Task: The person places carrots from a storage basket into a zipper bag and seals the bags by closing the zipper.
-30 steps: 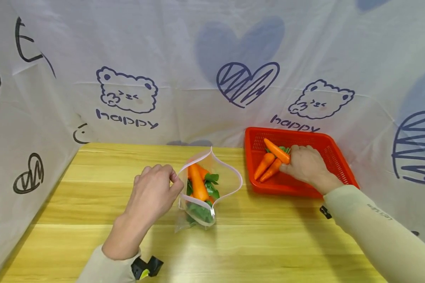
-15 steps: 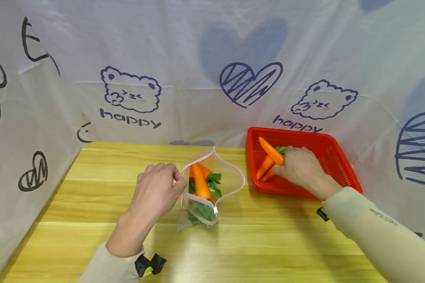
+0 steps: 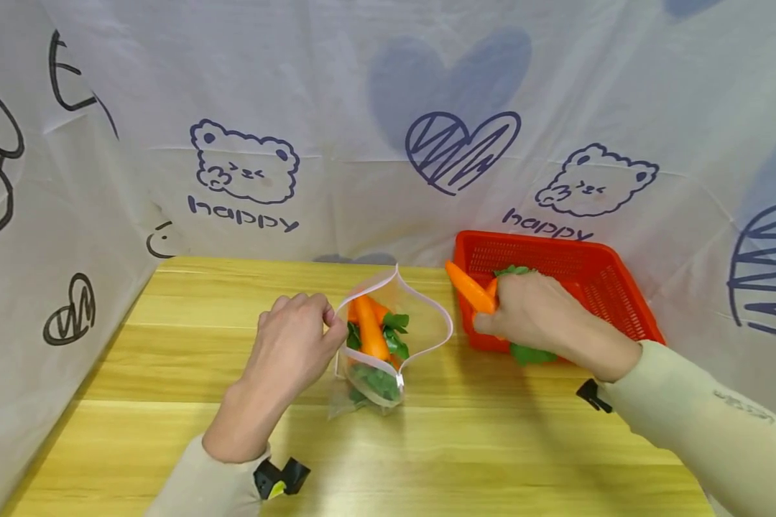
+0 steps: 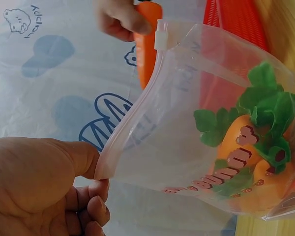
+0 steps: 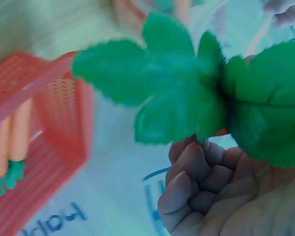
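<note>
My left hand [image 3: 297,341] pinches the rim of a clear slider bag [image 3: 430,327], whose mouth gapes wide. Inside the bag are orange carrots [image 3: 370,330] with green leaves; pink lettering shows on its side in the left wrist view. My right hand [image 3: 533,312] grips a carrot [image 3: 469,289] over the left side of the red basket [image 3: 627,301], its orange tip pointing up and left toward the bag. This carrot's green leaves [image 5: 172,88] spread above my curled fingers in the right wrist view. Two more carrots [image 5: 19,130] lie in the basket.
The basket stands at the back right of the wooden table [image 3: 187,345], close against a white cloth [image 3: 349,93] printed with bears and hearts. That cloth also hangs along the left side. Between bag and basket is a narrow strip of table.
My right hand has lifted the carrot from among the others and moved left and toward me, its tip now past the basket's left rim. My left hand keeps hold of the bag.
</note>
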Tool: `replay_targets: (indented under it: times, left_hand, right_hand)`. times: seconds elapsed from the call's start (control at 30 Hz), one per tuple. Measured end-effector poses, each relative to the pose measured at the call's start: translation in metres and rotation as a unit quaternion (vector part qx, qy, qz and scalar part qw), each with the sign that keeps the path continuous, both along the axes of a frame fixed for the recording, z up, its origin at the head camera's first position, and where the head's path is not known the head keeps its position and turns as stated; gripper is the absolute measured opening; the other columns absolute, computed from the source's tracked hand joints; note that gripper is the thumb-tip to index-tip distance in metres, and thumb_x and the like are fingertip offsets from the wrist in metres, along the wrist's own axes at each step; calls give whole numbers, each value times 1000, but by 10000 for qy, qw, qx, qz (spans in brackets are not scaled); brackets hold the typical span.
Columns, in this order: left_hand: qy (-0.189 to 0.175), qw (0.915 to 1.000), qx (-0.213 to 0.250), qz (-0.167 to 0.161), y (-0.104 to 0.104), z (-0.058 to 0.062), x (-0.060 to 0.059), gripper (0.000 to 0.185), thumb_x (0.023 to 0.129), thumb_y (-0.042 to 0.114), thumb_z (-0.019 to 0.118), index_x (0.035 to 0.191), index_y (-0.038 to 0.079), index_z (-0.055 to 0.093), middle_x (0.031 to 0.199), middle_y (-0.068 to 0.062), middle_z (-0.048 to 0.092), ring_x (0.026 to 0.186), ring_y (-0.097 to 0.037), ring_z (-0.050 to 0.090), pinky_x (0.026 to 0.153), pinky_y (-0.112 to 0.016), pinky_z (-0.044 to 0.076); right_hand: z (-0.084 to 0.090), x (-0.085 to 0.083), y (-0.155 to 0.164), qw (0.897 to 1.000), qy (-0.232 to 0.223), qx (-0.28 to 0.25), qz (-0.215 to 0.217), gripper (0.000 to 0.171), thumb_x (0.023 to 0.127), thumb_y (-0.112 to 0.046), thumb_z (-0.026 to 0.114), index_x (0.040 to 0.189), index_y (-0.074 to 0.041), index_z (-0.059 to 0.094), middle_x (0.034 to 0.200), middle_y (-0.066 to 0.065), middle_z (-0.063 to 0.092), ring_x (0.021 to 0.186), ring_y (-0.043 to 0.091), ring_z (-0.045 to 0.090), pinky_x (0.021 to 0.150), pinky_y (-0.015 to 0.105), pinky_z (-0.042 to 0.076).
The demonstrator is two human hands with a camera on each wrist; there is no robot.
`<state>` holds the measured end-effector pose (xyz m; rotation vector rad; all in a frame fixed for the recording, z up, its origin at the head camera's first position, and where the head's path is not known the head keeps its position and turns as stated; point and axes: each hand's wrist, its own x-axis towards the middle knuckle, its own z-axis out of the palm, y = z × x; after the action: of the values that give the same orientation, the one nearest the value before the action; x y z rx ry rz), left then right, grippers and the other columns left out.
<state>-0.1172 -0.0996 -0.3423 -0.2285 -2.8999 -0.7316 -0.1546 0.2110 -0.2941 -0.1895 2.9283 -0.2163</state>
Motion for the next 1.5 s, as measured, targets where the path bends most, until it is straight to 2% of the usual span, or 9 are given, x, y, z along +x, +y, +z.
replay_targets:
  times: [0.2,0.43,0.77,1.0,1.07,1.17,1.27,1.4,1.5]
  left_hand:
    - [-49,10000,29,-10,3,1,-1,13,92,19,61,80,14,61,82,-4,61,85,-31,53,73,-38,33]
    - [-78,9999,40,-79,6,2,-4,12,91,19,62,81,14,61,85,-3,62,86,-30,53,75,-39,34]
    - [-45,9999,39,-135,13,1,-5,12,92,19,64,81,15,61,85,-3,62,85,-30,53,74,-38,34]
    - [33,9998,-52,-181,18,0,-2,15,93,19,66,80,14,59,81,-3,58,81,-29,51,71,-37,33]
    - [55,9998,-46,-205,19,-1,-1,15,93,19,66,80,14,59,80,-3,58,81,-29,51,71,-37,33]
    - [88,9997,-31,-247,20,0,-1,16,93,21,65,80,15,58,79,-3,58,80,-29,51,70,-38,35]
    - [72,9996,5,-265,21,0,0,16,94,21,64,79,15,59,78,-2,58,79,-28,51,70,-38,35]
    - [19,9996,75,-282,20,0,0,15,94,20,64,80,15,59,78,-3,58,80,-28,51,70,-37,35]
    - [-44,9997,157,-204,18,1,0,15,94,21,63,80,15,60,79,-3,58,80,-29,51,71,-37,34]
  right_hand:
    - [26,16,-24,9983,-430,98,385,25,83,-36,67,72,-14,63,56,1,58,44,18,58,46,29,42]
    - [35,21,-49,9922,-780,187,953,28,79,-39,70,65,-17,61,57,-2,53,54,19,57,49,29,40]
    - [6,-20,-90,9884,-909,-580,1071,36,81,-39,69,53,-18,59,49,-8,47,46,14,50,48,27,37]
    - [-18,-32,-106,9854,-905,-1189,820,46,87,-40,75,52,-17,55,48,-8,42,44,10,45,45,23,33]
    - [-27,-33,-109,9835,-895,-1428,653,44,87,-41,77,58,-15,57,49,-7,43,45,10,45,45,24,33]
    - [-39,-34,-114,9787,-803,-1824,499,30,88,-40,79,80,-14,66,54,-5,47,50,12,50,48,25,38]
    - [-50,-36,-119,9716,-696,-2212,470,20,89,-35,78,95,-17,70,59,-3,53,54,14,54,50,26,42]
    - [-61,-33,-128,9750,-757,-2036,468,28,93,-37,73,73,-18,65,57,-4,51,49,13,51,47,24,39]
    - [-65,-26,-133,9846,-785,-1424,644,47,96,-44,69,60,-18,52,55,-5,46,49,12,49,48,25,38]
